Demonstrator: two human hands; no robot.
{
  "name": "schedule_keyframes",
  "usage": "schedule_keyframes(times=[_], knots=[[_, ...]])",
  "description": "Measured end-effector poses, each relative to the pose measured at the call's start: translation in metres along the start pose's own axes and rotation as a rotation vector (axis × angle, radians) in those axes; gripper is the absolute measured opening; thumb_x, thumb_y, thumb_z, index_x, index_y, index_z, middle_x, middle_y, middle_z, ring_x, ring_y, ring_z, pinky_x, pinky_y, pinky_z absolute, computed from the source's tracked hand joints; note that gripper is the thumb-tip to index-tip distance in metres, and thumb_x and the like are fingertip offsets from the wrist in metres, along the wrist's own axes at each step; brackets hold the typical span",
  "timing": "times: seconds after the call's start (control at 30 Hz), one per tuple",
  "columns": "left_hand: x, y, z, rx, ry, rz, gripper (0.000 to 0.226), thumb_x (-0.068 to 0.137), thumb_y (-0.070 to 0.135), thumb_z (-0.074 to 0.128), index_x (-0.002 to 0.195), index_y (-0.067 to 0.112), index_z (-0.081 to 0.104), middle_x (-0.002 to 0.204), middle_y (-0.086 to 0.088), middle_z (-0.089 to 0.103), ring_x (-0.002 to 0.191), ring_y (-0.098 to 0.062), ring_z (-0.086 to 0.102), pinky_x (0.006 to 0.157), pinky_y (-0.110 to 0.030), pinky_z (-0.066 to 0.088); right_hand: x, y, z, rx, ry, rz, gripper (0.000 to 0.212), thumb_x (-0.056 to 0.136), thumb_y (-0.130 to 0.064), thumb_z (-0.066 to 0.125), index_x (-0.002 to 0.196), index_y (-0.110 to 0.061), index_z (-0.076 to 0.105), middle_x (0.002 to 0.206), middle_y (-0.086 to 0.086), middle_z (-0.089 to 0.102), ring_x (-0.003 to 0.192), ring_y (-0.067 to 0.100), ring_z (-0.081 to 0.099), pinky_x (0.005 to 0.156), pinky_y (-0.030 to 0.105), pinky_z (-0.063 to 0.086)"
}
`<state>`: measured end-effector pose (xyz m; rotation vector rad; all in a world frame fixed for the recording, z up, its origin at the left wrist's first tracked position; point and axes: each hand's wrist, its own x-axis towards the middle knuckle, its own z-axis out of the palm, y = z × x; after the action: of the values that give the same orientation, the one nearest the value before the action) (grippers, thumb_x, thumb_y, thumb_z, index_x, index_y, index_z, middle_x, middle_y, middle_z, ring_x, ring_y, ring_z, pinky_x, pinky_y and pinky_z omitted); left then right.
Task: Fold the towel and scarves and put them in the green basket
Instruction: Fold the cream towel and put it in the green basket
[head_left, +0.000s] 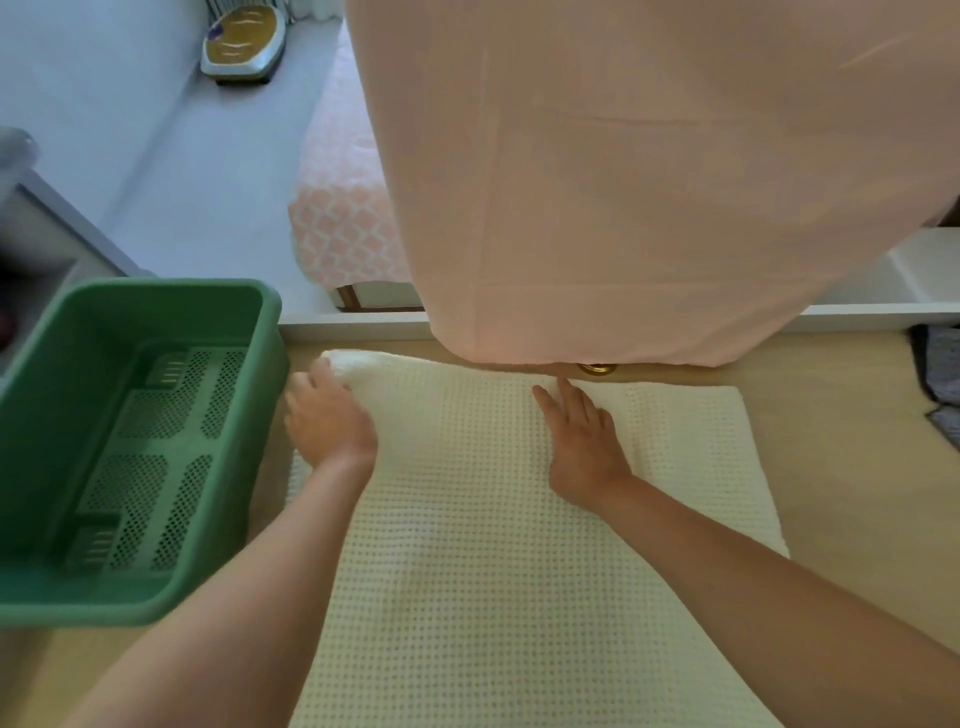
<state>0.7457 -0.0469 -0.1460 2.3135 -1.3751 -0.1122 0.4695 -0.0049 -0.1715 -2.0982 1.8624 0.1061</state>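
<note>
1. Now, our left hand (327, 418) lies on the towel (493, 545), fingers curled round the raised, bunched corner just beyond them; the grip is a little blurred.
2. Our right hand (582, 441) rests flat on the towel, palm down and fingers straight, well to the right of the left hand.
3. We see the towel spread on the table (841, 493) under both hands, running back beneath our forearms.
4. The basket (156, 290) stands just left of the left hand; whether its wall touches the knuckles we cannot tell.
5. A pink cloth (623, 182) hangs just beyond the right hand's fingertips, its lower edge over the towel's far edge.
6. A grey cloth (943, 364) lies well to the right of the right hand.
</note>
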Motion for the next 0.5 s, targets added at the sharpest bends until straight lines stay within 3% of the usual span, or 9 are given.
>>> schedule_keyframes(times=[0.1,0.2,0.27,0.33,0.4,0.5], knots=[[0.001,-0.018,-0.003,0.063,-0.021,0.246,0.049,0.084,-0.005,0.047,0.129,0.016,0.049,0.131,-0.009,0.048,0.120,-0.028,0.043,0.101,-0.044,0.039,0.004,-0.010,0.002,-0.010,0.004,-0.002,0.081,0.092,-0.015,0.046,0.158,-0.029,0.000,0.165,0.012,-0.009,0.152,0.030,-0.002,0.121,0.057,0.011],[-0.017,-0.033,0.005,0.152,-0.352,0.608,0.043,0.098,0.021,0.047,0.141,0.027,0.046,0.152,-0.004,0.038,0.142,-0.026,0.031,0.117,-0.049,0.024,0.006,-0.019,0.012,-0.004,-0.039,0.009,0.066,0.100,-0.048,0.031,0.157,-0.036,-0.002,0.165,0.008,-0.014,0.152,0.030,-0.010,0.115,0.067,0.004],[-0.032,-0.050,0.010,0.241,-0.578,0.558,0.054,0.103,0.044,0.029,0.155,0.037,0.016,0.164,0.002,0.002,0.152,-0.023,0.001,0.122,-0.048,0.005,0.006,-0.017,0.020,-0.038,-0.101,0.016,0.071,0.097,-0.063,0.022,0.155,-0.039,-0.012,0.162,0.005,-0.026,0.150,0.028,-0.021,0.112,0.070,-0.005],[-0.044,-0.068,0.012,0.274,-0.654,0.468,0.059,0.102,0.053,0.017,0.153,0.041,-0.010,0.160,0.006,-0.025,0.148,-0.017,-0.023,0.121,-0.046,-0.009,0.007,-0.010,0.021,-0.069,-0.128,0.000,0.074,0.094,-0.071,0.017,0.152,-0.043,-0.018,0.159,0.003,-0.034,0.147,0.026,-0.028,0.112,0.070,-0.008],[-0.053,-0.078,0.007,0.263,-0.639,0.480,0.061,0.102,0.054,0.017,0.153,0.038,-0.011,0.160,0.006,-0.026,0.146,-0.015,-0.026,0.120,-0.042,-0.012,0.008,-0.003,0.018,-0.105,-0.143,-0.018,0.076,0.092,-0.075,0.015,0.151,-0.043,-0.020,0.158,0.002,-0.035,0.147,0.025,-0.030,0.113,0.069,-0.009],[-0.064,-0.089,-0.009,0.166,-0.528,0.458,0.058,0.103,0.042,0.032,0.156,0.031,0.012,0.165,0.002,0.002,0.151,-0.017,-0.004,0.122,-0.041,0.000,0.006,-0.010,0.012,-0.152,-0.139,-0.007,0.076,0.095,-0.070,0.017,0.154,-0.037,-0.017,0.160,0.007,-0.030,0.148,0.028,-0.027,0.117,0.064,-0.009]])
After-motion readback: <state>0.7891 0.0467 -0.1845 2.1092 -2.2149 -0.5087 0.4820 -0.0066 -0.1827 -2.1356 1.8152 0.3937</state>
